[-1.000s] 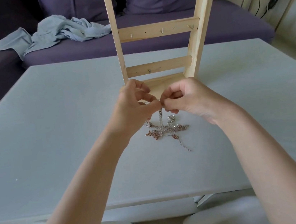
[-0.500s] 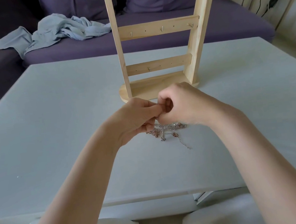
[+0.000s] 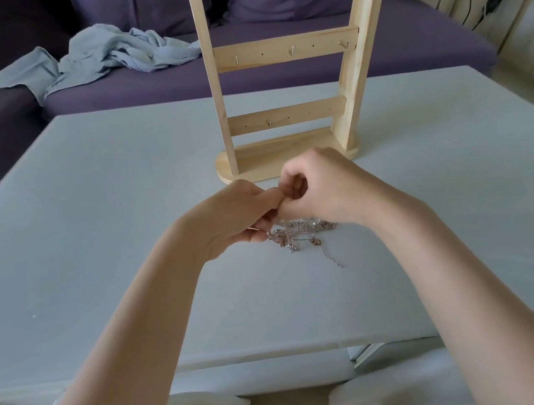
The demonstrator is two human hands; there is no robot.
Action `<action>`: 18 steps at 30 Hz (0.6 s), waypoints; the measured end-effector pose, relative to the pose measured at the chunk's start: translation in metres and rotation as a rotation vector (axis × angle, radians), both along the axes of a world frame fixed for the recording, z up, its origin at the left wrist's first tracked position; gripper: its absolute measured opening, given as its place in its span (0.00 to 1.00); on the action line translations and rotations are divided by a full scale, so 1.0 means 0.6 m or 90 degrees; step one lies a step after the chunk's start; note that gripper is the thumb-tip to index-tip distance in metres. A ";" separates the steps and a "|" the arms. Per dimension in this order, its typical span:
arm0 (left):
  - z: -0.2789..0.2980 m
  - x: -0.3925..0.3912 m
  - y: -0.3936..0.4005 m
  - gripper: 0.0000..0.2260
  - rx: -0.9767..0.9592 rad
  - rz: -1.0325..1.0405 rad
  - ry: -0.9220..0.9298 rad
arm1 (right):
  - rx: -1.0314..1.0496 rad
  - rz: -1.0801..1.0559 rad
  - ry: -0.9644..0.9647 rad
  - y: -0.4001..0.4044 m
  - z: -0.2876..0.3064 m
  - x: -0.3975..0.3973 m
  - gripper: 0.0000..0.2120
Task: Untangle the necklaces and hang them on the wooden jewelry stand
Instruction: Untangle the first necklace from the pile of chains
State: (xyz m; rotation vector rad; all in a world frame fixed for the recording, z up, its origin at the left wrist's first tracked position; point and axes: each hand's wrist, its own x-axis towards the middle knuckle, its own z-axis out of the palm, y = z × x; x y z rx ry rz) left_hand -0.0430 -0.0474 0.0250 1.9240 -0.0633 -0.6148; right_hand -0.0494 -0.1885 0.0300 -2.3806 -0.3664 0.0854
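The necklaces (image 3: 300, 235) lay tangled on the counter (image 3: 92, 225) before the wooden jewelry stand (image 3: 285, 121). One light, slippery chain was pinched by both hands, left hand (image 3: 237, 216) and right hand (image 3: 321, 188); a grip near the clasp was judged best.

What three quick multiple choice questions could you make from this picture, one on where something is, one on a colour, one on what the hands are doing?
1. Where does the tangle of necklaces lie?
A. On the sofa
B. On the table, nearer the camera than the wooden jewelry stand
C. On the stand's hooks

2. What colour is the crumpled cloth on the sofa?
A. Light blue
B. Red
C. Yellow

3. What are the left hand and right hand doing?
A. Resting flat
B. Lifting the stand
C. Pinching a chain together

Key: 1 B, the tangle lies below the hands on the table; 2 A, pale blue fabric; 3 C, fingertips meet with a chain hanging beneath.
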 end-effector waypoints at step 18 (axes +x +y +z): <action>0.011 0.002 0.008 0.06 -0.188 0.013 0.028 | 0.287 0.008 0.133 -0.048 0.011 0.002 0.06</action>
